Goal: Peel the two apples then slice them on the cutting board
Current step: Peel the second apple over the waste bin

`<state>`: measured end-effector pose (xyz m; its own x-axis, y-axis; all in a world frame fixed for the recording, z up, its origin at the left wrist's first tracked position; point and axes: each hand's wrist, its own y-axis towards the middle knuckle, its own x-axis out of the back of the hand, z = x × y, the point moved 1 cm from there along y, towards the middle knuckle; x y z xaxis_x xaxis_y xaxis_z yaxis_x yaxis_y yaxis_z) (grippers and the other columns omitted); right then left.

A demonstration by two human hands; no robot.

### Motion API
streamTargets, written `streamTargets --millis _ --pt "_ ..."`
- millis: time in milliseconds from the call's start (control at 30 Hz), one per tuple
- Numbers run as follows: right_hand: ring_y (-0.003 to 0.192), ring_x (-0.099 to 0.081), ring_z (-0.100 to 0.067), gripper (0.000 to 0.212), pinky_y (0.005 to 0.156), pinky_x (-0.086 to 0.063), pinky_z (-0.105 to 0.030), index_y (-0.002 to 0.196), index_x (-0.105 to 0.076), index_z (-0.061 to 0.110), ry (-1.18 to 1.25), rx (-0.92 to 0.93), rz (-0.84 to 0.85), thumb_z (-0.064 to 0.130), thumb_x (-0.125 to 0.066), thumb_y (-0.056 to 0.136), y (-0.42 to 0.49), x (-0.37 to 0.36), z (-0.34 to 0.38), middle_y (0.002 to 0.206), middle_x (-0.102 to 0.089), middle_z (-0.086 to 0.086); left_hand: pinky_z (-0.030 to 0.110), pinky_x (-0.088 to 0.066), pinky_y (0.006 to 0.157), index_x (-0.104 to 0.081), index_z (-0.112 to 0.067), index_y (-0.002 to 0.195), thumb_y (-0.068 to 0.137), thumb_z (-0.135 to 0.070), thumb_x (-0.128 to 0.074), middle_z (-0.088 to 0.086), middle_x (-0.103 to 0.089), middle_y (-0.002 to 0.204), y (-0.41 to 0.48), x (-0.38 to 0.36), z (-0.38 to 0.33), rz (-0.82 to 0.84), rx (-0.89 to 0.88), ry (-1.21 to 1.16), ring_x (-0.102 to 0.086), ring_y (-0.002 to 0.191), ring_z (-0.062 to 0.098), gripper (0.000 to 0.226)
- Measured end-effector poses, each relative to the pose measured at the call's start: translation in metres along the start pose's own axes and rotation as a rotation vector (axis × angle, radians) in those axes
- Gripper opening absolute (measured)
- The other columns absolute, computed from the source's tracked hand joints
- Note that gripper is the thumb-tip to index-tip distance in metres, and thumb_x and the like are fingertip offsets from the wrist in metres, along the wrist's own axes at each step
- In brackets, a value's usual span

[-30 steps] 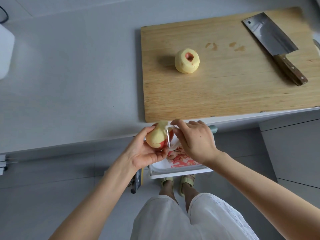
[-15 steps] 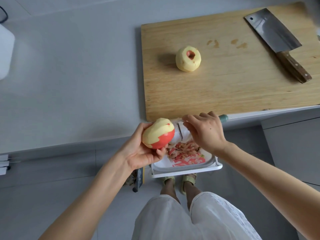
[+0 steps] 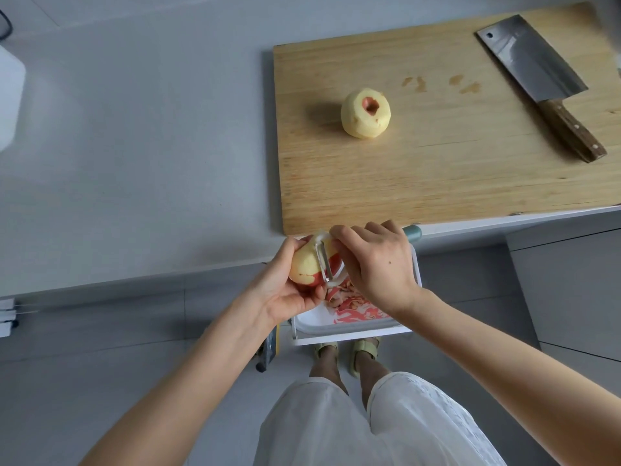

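Apple number two is only partway peeled here. The person's left hand [image 3: 285, 294] is cupped around the half-peeled apple [image 3: 302, 265] with the fingers curled under it. It's held just past the front edge of the table [image 3: 134, 163], not over the cutting board [image 3: 437, 169]. That looks deliberate. A white bin [image 3: 309, 322] sits right below with red and cream peels [image 3: 356, 307] in it, so strips drop straight in and the board is spared the mess.

The right hand [image 3: 379, 264] is wrapped around the peeler [image 3: 323, 260], whose blade lies against the apple's side where red skin meets bare flesh. There's red skin left low on the fruit, so the peeling isn't done yet.

The first apple [image 3: 365, 113] waits on the board, peeled bar a bit of red in the stem dip. It's well apart from the cleaver [image 3: 537, 82] parked at the board's far right, probably so it's an easy grab for the right hand later.
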<state>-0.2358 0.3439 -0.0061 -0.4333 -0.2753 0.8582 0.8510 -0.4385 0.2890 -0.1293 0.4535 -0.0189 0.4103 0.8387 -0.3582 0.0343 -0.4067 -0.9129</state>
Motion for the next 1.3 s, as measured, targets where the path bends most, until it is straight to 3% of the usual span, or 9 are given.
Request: streamTargets --millis 167,333,533,700,800,967,1167,1300 --pt "0.052 -0.050 -0.024 0.019 0.053 -0.037 -0.032 0.088 -0.068 0.010 0.025 0.029 0.013 0.013 -0.050 0.084 -0.005 0.001 -0.006 0.060 -0.060 0.003 0.020 -0.040 0.039 -0.063 -0.005 0.082 0.083 -0.039 -0.054 0.011 -0.064 0.068 -0.002 -0.001 0.006 0.024 0.056 0.008 -0.057 0.051 0.017 0.034" --pt "0.050 -0.050 -0.024 0.012 0.051 -0.038 -0.032 0.087 -0.067 0.010 0.047 0.021 0.004 0.008 -0.061 0.078 -0.010 -0.003 -0.008 0.058 -0.059 0.003 0.018 -0.036 0.038 -0.060 -0.005 0.084 0.083 -0.037 -0.054 0.011 -0.063 0.066 -0.005 -0.003 0.010 0.018 0.074 0.025 -0.056 0.051 0.016 0.033" --pt "0.048 -0.053 -0.027 0.018 0.055 -0.038 -0.034 0.086 -0.069 0.007 0.024 -0.143 0.053 0.014 -0.052 0.090 -0.025 -0.009 -0.038 0.055 -0.061 0.001 0.017 -0.037 0.038 -0.058 -0.003 0.098 0.061 -0.036 -0.066 0.016 -0.062 0.068 -0.021 0.003 -0.001 0.086 0.096 -0.025 -0.054 0.049 0.019 0.050" --pt "0.047 -0.049 -0.030 0.025 0.055 -0.040 -0.035 0.087 -0.066 0.006 0.136 -0.230 -0.042 0.017 -0.044 0.092 -0.018 -0.006 -0.016 0.049 -0.051 -0.001 0.017 -0.039 0.041 -0.057 -0.004 0.103 0.076 -0.037 -0.060 0.015 -0.061 0.072 -0.016 -0.006 -0.003 0.005 0.015 -0.027 -0.055 0.055 0.019 0.043" --pt "0.046 -0.047 -0.026 0.024 0.053 -0.038 -0.033 0.086 -0.067 0.008 0.127 -0.176 -0.124 0.017 -0.045 0.091 -0.013 0.004 -0.005 0.052 -0.053 0.004 0.018 -0.040 0.042 -0.059 -0.006 0.105 0.085 -0.039 -0.056 0.014 -0.065 0.075 -0.010 -0.002 0.002 -0.068 -0.042 -0.045 -0.057 0.060 0.018 0.039" --pt "0.046 -0.045 -0.024 0.024 0.052 -0.033 -0.032 0.081 -0.068 0.012 -0.014 -0.114 -0.088 0.018 -0.048 0.092 -0.008 0.004 0.006 0.050 -0.054 0.003 0.019 -0.037 0.043 -0.067 -0.014 0.092 0.087 -0.038 -0.052 0.009 -0.071 0.085 -0.006 -0.005 0.004 -0.037 -0.102 -0.026 -0.059 0.054 0.013 0.029" --pt "0.046 -0.042 -0.023 0.021 0.050 -0.033 -0.033 0.081 -0.067 0.012 -0.027 -0.063 -0.110 0.016 -0.050 0.091 -0.009 0.000 0.001 0.049 -0.050 0.004 0.018 -0.030 0.038 -0.065 -0.012 0.093 0.087 -0.038 -0.051 0.009 -0.068 0.086 -0.007 -0.004 0.004 -0.018 -0.075 0.017 -0.055 0.050 0.013 0.030" --pt "0.045 -0.044 -0.023 0.023 0.052 -0.033 -0.033 0.081 -0.067 0.012 -0.034 -0.084 -0.062 0.017 -0.048 0.092 -0.019 -0.010 -0.020 0.049 -0.052 0.003 0.019 -0.029 0.038 -0.057 -0.006 0.099 0.076 -0.036 -0.059 0.014 -0.062 0.069 -0.013 0.001 0.002 -0.011 -0.004 0.025 -0.055 0.050 0.018 0.037"
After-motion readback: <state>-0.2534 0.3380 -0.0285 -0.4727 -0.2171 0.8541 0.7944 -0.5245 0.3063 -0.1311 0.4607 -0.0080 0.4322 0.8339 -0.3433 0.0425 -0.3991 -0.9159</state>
